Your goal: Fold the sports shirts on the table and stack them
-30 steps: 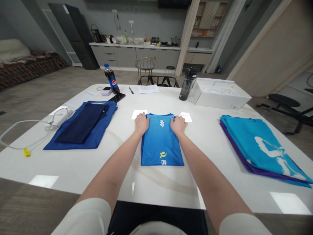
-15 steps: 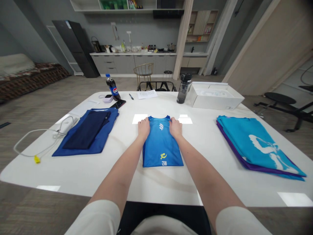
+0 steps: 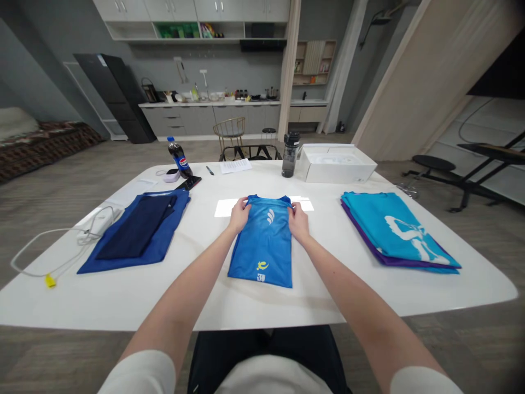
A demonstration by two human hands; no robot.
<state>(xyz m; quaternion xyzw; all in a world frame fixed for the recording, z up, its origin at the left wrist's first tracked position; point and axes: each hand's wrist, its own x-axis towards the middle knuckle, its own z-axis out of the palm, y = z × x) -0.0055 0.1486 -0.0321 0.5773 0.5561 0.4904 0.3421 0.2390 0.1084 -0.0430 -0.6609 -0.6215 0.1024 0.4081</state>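
On white table, folded blue shirt, now skewed, straighter before

White tbl w/ clothes, btls, box

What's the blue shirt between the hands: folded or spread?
Folded: the blue shirt forms a compact, straight-sided rectangle, collar at the far end.

Soda btl. at far L of table bears round red-white-blue Pepsi logo, lettering too sm. to read. Folded blue shirt, ctr., carries white curved-stripe mark nr. collar, plus yellow emblem & illegible white lettering nr. lower edge. Turquoise garment, R, shows lg. white brushstrokes. Printed lines on paper sheet, sm. marking on white box: unreadable.
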